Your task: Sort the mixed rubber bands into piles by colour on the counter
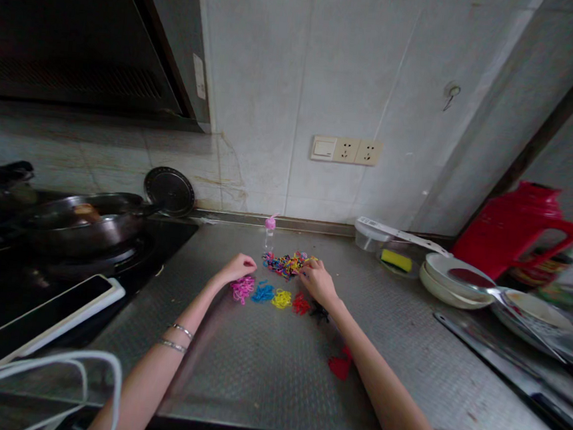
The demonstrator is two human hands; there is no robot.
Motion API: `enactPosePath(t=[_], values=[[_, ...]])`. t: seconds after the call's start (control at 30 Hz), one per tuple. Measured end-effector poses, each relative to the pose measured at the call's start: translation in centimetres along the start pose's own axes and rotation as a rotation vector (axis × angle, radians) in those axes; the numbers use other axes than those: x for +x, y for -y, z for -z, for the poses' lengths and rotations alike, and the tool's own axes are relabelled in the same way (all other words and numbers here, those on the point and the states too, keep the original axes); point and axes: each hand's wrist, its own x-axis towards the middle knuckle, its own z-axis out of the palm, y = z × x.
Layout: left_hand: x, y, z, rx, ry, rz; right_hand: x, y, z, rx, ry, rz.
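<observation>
My left hand (238,268) is just above a pile of pink rubber bands (243,290), its fingers curled and closed; anything between the fingertips is too small to make out. My right hand (319,283) touches the right side of a heap of mixed-colour rubber bands (283,263), fingers bent together and tips partly hidden. In a row nearer me lie small piles of blue bands (262,292), yellow bands (282,299), red bands (301,303) and black bands (319,312), the last partly behind my right wrist. Behind the heap stands a small clear bottle with a pink top (270,224).
A red object (339,365) lies beside my right forearm. Leftward are a phone-like device (47,318), white cables (103,357) and a pan (95,228) on the stove. Rightward are a yellow sponge (396,261), bowls (453,293), a red thermos (506,227) and long-handled utensils (485,356).
</observation>
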Motion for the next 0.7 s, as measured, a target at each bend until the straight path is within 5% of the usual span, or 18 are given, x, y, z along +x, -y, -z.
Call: enactPosePath(t=[0.27,0.47,0.7], values=[[-0.1,-0.4,-0.1,-0.05,-0.01,-0.005,1.0,-1.1,0.0,0.275,-0.091,0.009],[-0.3,-2.9,-1.6,-0.214,-0.039,-0.067,1.2,0.5,0.9,0.478,-0.133,0.033],[-1.2,-6.1,-3.5,-0.38,0.149,-0.021,1.4,2.6,0.9,0.622,-0.045,0.139]])
